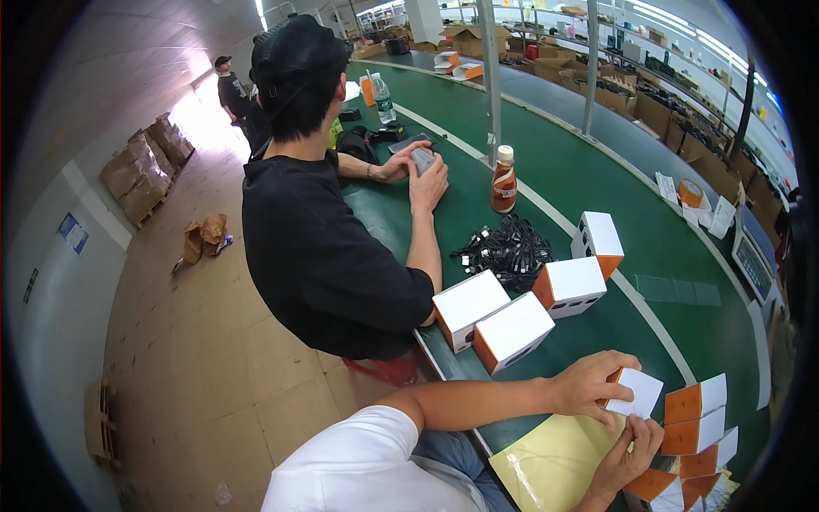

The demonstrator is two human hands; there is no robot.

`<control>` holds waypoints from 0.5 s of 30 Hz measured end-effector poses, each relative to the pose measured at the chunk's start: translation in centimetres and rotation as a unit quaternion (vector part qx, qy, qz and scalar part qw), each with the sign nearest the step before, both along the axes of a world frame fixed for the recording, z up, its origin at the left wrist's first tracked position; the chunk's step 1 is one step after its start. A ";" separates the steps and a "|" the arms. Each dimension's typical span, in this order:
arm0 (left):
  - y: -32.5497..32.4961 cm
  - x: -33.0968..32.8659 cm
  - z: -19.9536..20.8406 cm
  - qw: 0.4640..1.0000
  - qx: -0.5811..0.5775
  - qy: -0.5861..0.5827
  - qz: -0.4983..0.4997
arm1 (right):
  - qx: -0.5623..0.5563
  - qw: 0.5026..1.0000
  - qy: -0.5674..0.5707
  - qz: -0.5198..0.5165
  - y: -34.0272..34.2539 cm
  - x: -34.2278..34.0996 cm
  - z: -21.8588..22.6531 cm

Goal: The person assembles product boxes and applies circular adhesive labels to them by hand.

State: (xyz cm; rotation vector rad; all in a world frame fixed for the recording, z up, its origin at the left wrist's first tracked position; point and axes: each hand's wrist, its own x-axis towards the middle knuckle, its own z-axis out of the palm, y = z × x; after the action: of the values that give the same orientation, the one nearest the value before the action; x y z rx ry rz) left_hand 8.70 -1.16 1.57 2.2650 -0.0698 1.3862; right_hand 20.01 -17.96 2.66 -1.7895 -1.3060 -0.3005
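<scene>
My left hand is wrapped round a small white and orange box, thumb and fingers on its sides. Close against the box's near edge is my right hand, its fingertips pinched together; whatever they hold is too small to make out. A yellow sheet lies beneath both hands at the table's near edge. To the right, several orange and white boxes stand close together. Left of my hands are more white boxes with orange sides.
Black cables lie heaped beyond the boxes, near a brown bottle. A co-worker in black sits at my left, holding a grey device. Metal posts rise from the green table. A tape roll lies far right.
</scene>
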 end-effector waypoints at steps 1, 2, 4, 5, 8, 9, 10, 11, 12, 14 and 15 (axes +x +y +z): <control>0.0 0.0 0.0 1.000 -0.005 0.000 -0.003 | 0.001 1.000 0.000 0.001 0.0 0.2 -0.2; 0.1 0.0 0.0 1.000 -0.011 0.000 -0.006 | -0.025 1.000 -0.012 -0.003 -0.1 0.5 -0.4; 0.2 0.0 0.2 1.000 -0.018 0.003 -0.009 | -0.051 0.998 -0.025 -0.006 -0.3 1.1 -1.3; 0.2 -0.1 0.5 1.000 -0.024 0.008 -0.014 | -0.038 0.999 0.001 -0.007 -0.2 1.0 -1.5; -0.5 -0.7 1.5 0.924 -0.337 0.101 -0.151 | 0.035 0.999 0.014 -0.015 0.8 -0.1 -0.3; -0.3 -0.5 1.3 0.925 -0.335 0.098 -0.149 | 0.094 0.995 0.002 -0.014 1.5 -0.8 0.8; -0.1 0.0 0.9 0.924 -0.341 0.030 -0.172 | 0.096 0.995 -0.001 -0.012 1.6 -0.8 0.8; 0.1 0.1 0.9 0.918 -0.344 -0.038 -0.194 | 0.067 0.993 0.091 0.029 1.6 -0.9 0.7; 0.0 -0.1 0.8 0.919 -0.341 -0.041 -0.194 | 0.037 0.980 0.181 0.069 1.6 -1.0 0.5; 0.0 -0.3 0.7 0.898 -0.358 -0.019 -0.255 | 0.011 0.959 0.274 0.078 1.1 -0.7 -0.9; 0.1 -0.4 0.6 0.899 -0.348 -0.006 -0.265 | 0.014 0.962 0.263 0.069 1.0 -0.3 -1.3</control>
State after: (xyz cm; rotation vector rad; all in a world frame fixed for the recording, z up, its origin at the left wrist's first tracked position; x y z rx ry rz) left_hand 8.34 -1.07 2.22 1.4855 -0.1545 0.9254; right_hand 19.73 -16.93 1.32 -1.5971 -1.0255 0.2238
